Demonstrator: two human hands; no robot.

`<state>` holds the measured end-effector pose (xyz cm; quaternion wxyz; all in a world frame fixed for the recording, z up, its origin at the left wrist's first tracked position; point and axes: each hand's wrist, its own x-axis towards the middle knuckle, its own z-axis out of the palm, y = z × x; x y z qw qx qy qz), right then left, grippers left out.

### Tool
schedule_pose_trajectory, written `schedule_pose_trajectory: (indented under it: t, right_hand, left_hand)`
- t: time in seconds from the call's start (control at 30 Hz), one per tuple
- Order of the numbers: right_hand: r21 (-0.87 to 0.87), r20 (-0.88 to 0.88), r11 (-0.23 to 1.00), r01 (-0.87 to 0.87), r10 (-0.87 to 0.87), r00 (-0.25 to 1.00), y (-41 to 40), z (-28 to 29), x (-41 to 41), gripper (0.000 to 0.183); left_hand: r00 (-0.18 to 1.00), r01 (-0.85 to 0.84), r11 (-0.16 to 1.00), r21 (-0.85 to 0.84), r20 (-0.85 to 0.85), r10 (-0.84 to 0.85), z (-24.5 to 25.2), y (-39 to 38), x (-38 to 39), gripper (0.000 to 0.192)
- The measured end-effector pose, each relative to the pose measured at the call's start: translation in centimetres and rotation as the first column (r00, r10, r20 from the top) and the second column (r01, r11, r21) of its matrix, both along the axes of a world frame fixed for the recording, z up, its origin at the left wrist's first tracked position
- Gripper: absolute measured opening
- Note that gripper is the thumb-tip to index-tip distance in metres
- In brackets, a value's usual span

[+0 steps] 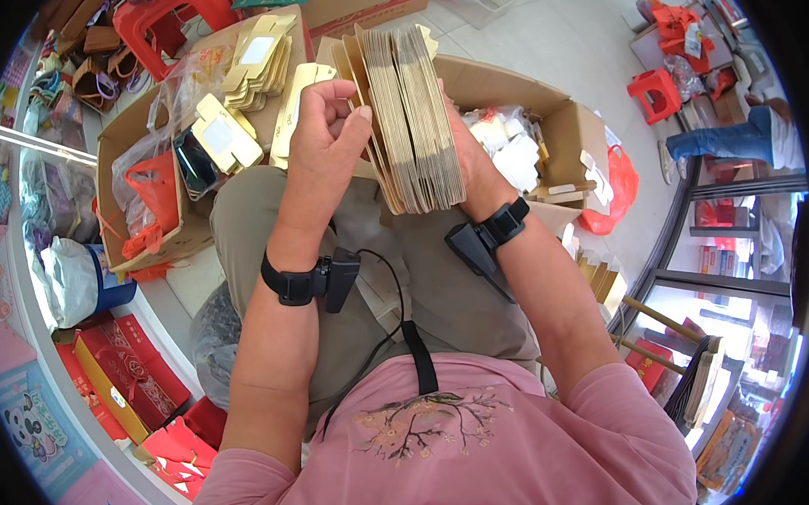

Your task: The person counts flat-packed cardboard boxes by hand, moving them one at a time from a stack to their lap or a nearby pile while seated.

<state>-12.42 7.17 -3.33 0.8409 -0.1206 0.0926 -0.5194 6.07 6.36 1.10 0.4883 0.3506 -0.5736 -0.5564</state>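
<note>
A thick stack of flattened cardboard boxes (407, 124) stands on edge above my knees, its folded brown edges towards me. My right hand (464, 150) holds it from the right side, with the fingers mostly hidden behind. At the left side, my left hand (328, 131) has its thumb and curled fingers at the edge of the outermost cardboard piece, which leans slightly apart from the rest. Just beyond my left hand lie more pale-yellow flattened boxes (294, 112), and a further pile of them with white windows (261, 57) rests on a cardboard surface.
An open carton (575, 141) with white pieces and plastic stands ahead right. Another carton (192, 233) with red bags is at left. A red stool (178, 19) stands behind it. Red gift boxes (132, 369) lie lower left. Someone's jeans-clad leg (721, 139) shows at right.
</note>
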Motion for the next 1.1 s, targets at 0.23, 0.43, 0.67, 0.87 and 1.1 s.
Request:
schedule_pose_trajectory:
  t: [0.23,0.43,0.67,0.87,1.1]
  right_hand:
    - [0.011,-0.036,1.0,0.011,-0.011,0.999,0.3,0.6,0.2,0.062]
    - [0.011,-0.079,0.999,0.035,-0.034,0.996,-0.3,-0.8,-0.1,0.061]
    - [0.059,-0.124,0.996,0.06,-0.053,0.991,-0.2,-0.4,0.2,0.06]
    - [0.055,-0.135,0.996,0.075,-0.067,0.989,0.1,-0.2,0.3,0.06]
    - [0.037,-0.051,0.999,0.03,-0.028,0.998,0.1,-0.2,0.3,0.059]
  left_hand:
    - [0.999,-0.017,1.0,0.016,0.038,0.017,0.1,0.1,0.2,0.031]
    - [0.993,-0.003,1.0,-0.03,0.115,0.006,-0.1,0.0,0.2,0.022]
    - [0.999,-0.02,1.0,-0.013,0.039,0.021,0.0,0.0,0.0,0.024]
    - [0.998,-0.024,0.999,-0.03,0.052,0.025,-0.4,-0.2,0.1,0.024]
    - [0.996,-0.044,0.998,-0.038,0.079,0.047,-0.5,-0.3,0.1,0.025]
